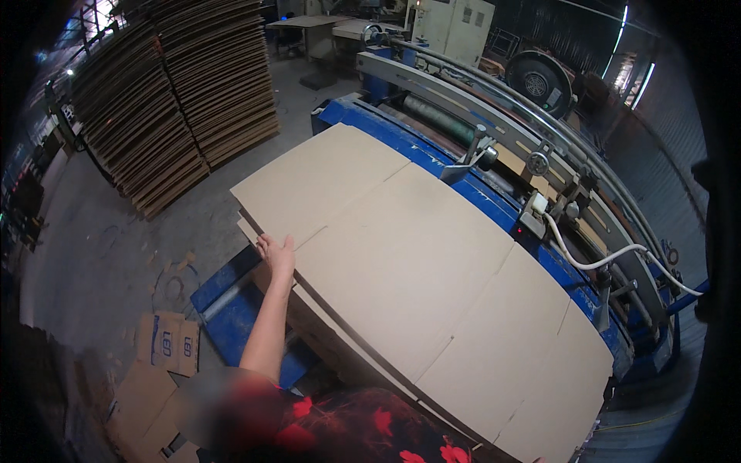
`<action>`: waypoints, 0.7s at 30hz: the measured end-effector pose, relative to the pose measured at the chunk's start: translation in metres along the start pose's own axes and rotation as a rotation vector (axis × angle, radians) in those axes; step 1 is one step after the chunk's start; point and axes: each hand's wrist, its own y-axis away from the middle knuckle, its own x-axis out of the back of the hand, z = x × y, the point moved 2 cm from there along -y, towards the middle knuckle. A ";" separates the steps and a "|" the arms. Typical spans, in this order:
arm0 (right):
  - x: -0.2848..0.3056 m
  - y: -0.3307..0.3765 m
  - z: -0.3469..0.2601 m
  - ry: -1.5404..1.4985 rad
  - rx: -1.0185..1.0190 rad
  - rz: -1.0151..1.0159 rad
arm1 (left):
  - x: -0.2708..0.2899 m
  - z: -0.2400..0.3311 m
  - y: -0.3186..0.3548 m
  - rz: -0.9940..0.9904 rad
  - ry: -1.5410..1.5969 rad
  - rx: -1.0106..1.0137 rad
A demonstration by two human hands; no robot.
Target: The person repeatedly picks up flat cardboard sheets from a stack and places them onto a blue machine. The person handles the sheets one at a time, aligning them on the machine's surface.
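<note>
A stack of large flat cardboard sheets (401,255), slotted and creased, lies in front of me against the blue machine. At the stack's near left edge is my left hand (278,255). Its fingers are stretched out and apart, touching the sheets' edge without wrapping round them. Of my right hand (538,461), only what looks like a fingertip shows at the lower rim, beside the near edge of the stack; the rest is out of the picture.
Beyond the sheets runs a blue machine (432,154) with rollers, a handwheel and a white hose (587,265). A tall cardboard pile (216,85) stands at far left. Cardboard pieces (143,401) lie on the floor near a blue metal frame (231,297). Farther back is a round fan (536,83).
</note>
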 end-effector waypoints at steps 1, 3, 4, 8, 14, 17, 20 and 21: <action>0.002 -0.001 -0.002 -0.004 -0.036 0.008 | 0.004 0.004 0.002 0.001 0.018 0.001; 0.004 -0.009 -0.001 -0.009 -0.118 0.029 | 0.013 0.015 0.004 -0.021 0.061 0.009; 0.008 -0.016 0.001 -0.013 -0.174 0.036 | 0.018 0.022 0.006 0.011 0.042 -0.024; 0.010 -0.046 0.028 -0.401 -0.331 -0.131 | 0.049 0.054 0.005 -0.012 0.336 -0.129; 0.017 -0.037 0.014 -0.526 -0.112 -0.134 | 0.082 0.111 -0.037 -0.299 0.927 -0.355; 0.016 -0.006 -0.027 -0.805 0.051 -0.119 | 0.082 0.122 -0.077 -0.492 1.060 -0.197; -0.002 0.028 -0.057 -1.215 -0.414 -0.468 | 0.078 0.115 -0.106 -0.662 1.155 0.225; -0.005 0.033 -0.063 -1.132 -0.437 -0.488 | 0.081 0.112 -0.107 -0.710 1.109 0.170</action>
